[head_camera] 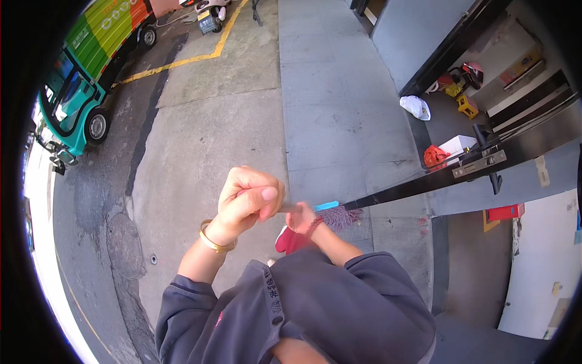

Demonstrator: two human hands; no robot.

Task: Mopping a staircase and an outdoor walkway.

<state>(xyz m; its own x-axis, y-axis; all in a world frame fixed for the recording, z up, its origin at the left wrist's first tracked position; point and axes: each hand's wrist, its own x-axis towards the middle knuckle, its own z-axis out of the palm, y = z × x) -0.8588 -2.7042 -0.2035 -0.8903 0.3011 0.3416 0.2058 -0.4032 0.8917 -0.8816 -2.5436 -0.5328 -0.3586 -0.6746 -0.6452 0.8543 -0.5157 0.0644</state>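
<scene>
My left hand [249, 195], with a gold bangle at the wrist, is closed around the upper end of a mop's handle [288, 208]. Lower on the same handle is my right hand [300, 219], which wears a red beaded bracelet and is slightly blurred. Beyond it the handle continues as a bright blue section [327, 205]. The mop's purple-grey string head [342, 218] rests on the paving at my right, close to the edge of an open black-framed door [391, 193]. A red shoe [283, 239] shows below my hands.
A teal three-wheeled truck [75, 100] stands at the left, with a scooter [209, 16] beyond it. By the right doorway lie a white plastic bag [415, 107], a red bag [435, 157] and a white box [457, 145]. A yellow stool [467, 106] stands inside. A manhole cover [124, 245] is at left.
</scene>
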